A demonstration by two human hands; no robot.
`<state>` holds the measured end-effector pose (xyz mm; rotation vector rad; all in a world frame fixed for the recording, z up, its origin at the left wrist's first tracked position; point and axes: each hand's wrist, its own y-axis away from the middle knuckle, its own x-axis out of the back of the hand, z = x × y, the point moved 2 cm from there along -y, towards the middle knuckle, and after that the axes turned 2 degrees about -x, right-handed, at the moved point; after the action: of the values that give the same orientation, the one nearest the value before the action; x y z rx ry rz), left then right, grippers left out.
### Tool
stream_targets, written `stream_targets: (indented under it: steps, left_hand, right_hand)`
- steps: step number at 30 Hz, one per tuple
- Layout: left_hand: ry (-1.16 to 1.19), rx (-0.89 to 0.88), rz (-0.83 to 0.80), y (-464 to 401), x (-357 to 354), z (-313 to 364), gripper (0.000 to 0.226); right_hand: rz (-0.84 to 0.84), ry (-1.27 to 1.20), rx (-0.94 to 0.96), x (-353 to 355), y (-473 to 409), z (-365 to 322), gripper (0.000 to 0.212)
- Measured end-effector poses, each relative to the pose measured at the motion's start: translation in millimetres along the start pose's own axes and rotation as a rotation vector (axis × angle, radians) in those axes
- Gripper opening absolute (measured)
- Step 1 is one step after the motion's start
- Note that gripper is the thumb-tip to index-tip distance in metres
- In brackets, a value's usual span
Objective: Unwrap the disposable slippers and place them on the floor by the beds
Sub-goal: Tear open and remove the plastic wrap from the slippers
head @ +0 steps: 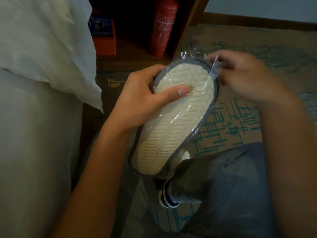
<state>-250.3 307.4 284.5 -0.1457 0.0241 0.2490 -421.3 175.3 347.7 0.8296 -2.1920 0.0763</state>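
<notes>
white print on red extinguisher (pixel 163 26), too blurred to read, no other text

I see a white bed (pixel 34 117) at nine o'clock, patterned carpet (pixel 240 121) at three, a red fire extinguisher (pixel 163 26) at twelve.

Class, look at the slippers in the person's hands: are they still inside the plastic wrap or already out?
Still inside. Glossy, crinkled plastic wrap covers the slippers, under the left hand's thumb, while the right hand pinches its top edge.
</notes>
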Motion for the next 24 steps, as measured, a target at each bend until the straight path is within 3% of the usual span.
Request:
stream_targets:
  steps: [2, 4, 6, 8, 14, 21, 24]
  left_hand:
    - [-0.079, 0.031, 0.0, -1.2, -0.1, -5.3, 0.037]
    - [-0.125, 0.055, 0.003, -1.7, -0.8, -10.5, 0.042]
    - [-0.15, 0.056, 0.018, -1.8, -2.0, -13.5, 0.043]
    - [-0.127, 0.042, 0.027, -1.7, -3.0, -13.8, 0.036]
    - [-0.04, 0.021, 0.053, -0.1, -3.5, -11.2, 0.036]
    - [0.002, 0.076, 0.005, 0.2, -2.8, -13.2, 0.049]
    - [0.078, 0.086, -0.012, 1.2, -3.0, -12.3, 0.04]
  right_hand:
    - [0.113, -0.162, 0.023, 3.0, 1.2, -7.2, 0.019]
    - [0.042, -0.254, 0.034, -2.0, 6.5, -12.6, 0.024]
    - [-0.085, -0.135, 0.036, -11.4, 9.2, -12.4, 0.034]
    - [-0.153, -0.019, 0.041, -19.6, 8.8, -11.3, 0.031]
    - [-0.209, -0.138, 0.022, -21.1, 8.0, -8.7, 0.019]
    - [-0.147, -0.218, 0.091, -9.5, 8.9, -4.9, 0.033]
    - [-0.106, -0.293, 0.113, -4.3, 6.4, -1.7, 0.034]
